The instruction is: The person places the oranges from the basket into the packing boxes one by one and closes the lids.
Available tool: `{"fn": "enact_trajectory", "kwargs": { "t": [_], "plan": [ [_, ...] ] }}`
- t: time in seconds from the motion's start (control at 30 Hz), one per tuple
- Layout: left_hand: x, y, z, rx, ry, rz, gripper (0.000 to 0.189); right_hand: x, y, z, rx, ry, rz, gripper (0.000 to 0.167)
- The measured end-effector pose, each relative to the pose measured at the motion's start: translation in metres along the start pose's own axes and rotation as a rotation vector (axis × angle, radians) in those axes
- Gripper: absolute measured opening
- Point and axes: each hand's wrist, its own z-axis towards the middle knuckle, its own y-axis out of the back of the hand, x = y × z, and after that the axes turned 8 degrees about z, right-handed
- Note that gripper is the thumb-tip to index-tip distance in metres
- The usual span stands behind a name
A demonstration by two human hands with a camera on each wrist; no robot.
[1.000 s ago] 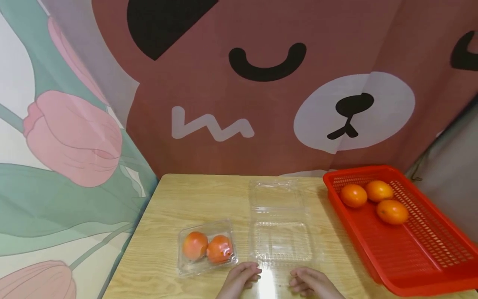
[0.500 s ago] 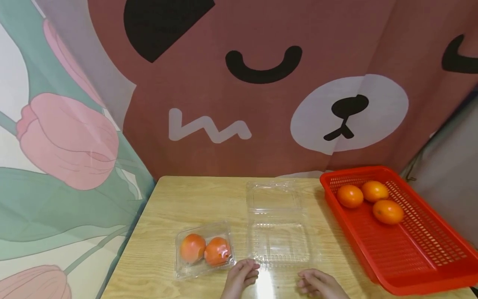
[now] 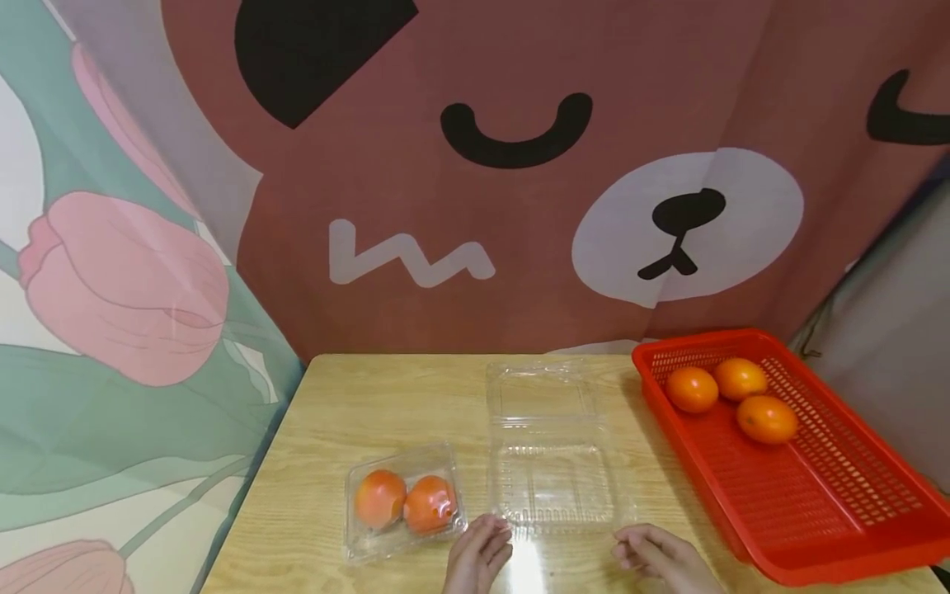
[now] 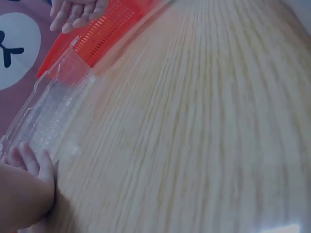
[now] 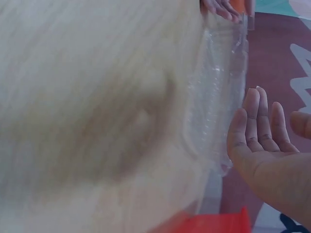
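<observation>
An open clear plastic clamshell box (image 3: 552, 495) lies on the wooden table, its lid (image 3: 542, 392) folded back toward the wall. My left hand (image 3: 478, 553) is at the box's near left corner, fingertips right at the rim. In the left wrist view, the fingers of this left hand (image 4: 29, 179) extend beside the box. Off the near right corner is my right hand (image 3: 664, 557), holding nothing. The right wrist view shows that right hand (image 5: 267, 145) with straight, slightly spread fingers. Left of the open box, a closed clear box (image 3: 364, 540) contains two orange-red round fruits (image 3: 381, 499).
A red plastic basket (image 3: 809, 495) stands along the table's right side, with three orange fruits (image 3: 767, 419) toward its far end. Behind the table (image 3: 401, 396) hangs a curtain (image 3: 416, 190) with a bear print.
My right hand has shifted right, away from the left hand, which stays by the open box's near left corner. The head view has turned slightly. Boxes and fruits keep their places.
</observation>
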Motion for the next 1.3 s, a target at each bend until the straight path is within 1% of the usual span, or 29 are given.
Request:
{"fn": "enact_trajectory", "kwargs": {
  "t": [0.13, 0.2, 0.23, 0.33, 0.4, 0.47, 0.53, 0.63, 0.77, 0.83, 0.93, 1.0, 1.1, 1.3],
  "plan": [
    [0.001, 0.003, 0.001, -0.02, -0.012, -0.053, 0.014, 0.015, 0.007, -0.002, 0.009, 0.032, -0.047, 0.03],
    [0.003, 0.004, 0.002, -0.015, -0.016, -0.064, 0.015, 0.023, 0.012, -0.004, -0.006, 0.045, -0.09, 0.032],
    [0.004, 0.004, 0.002, -0.012, -0.017, -0.06, 0.016, 0.027, 0.014, -0.005, -0.021, 0.034, -0.108, 0.033],
    [0.007, 0.005, 0.003, -0.016, -0.031, -0.049, 0.019, 0.039, 0.02, -0.008, -0.07, 0.051, -0.182, 0.035],
    [0.008, 0.004, 0.003, -0.023, -0.048, -0.039, 0.02, 0.047, 0.023, -0.01, -0.11, 0.086, -0.261, 0.034],
    [0.009, 0.003, 0.003, -0.028, -0.059, -0.035, 0.019, 0.054, 0.024, -0.013, -0.169, 0.126, -0.353, 0.03],
    [0.009, 0.003, 0.003, -0.028, -0.063, -0.037, 0.018, 0.062, 0.025, -0.015, -0.229, 0.146, -0.455, 0.027],
    [0.008, 0.002, 0.002, -0.034, -0.053, -0.038, 0.015, 0.077, 0.027, -0.017, -0.304, 0.103, -0.577, 0.026],
    [0.007, 0.001, 0.001, -0.066, -0.04, -0.029, 0.013, 0.095, 0.036, -0.016, -0.327, 0.037, -0.7, 0.032],
    [0.006, 0.001, 0.0, -0.082, -0.036, -0.019, 0.012, 0.102, 0.041, -0.016, -0.331, 0.052, -0.755, 0.033],
    [0.006, 0.001, -0.001, -0.084, -0.041, -0.007, 0.012, 0.108, 0.05, -0.013, -0.351, 0.111, -0.81, 0.029],
    [0.006, 0.001, -0.001, -0.073, -0.05, -0.001, 0.013, 0.111, 0.058, -0.01, -0.351, 0.159, -0.814, 0.026],
    [0.007, 0.003, 0.0, -0.049, -0.064, -0.002, 0.015, 0.116, 0.07, -0.003, -0.338, 0.208, -0.811, 0.025],
    [0.009, 0.006, 0.0, 0.01, -0.095, -0.003, 0.019, 0.123, 0.101, 0.015, -0.325, 0.261, -0.843, 0.026]
  ]
}}
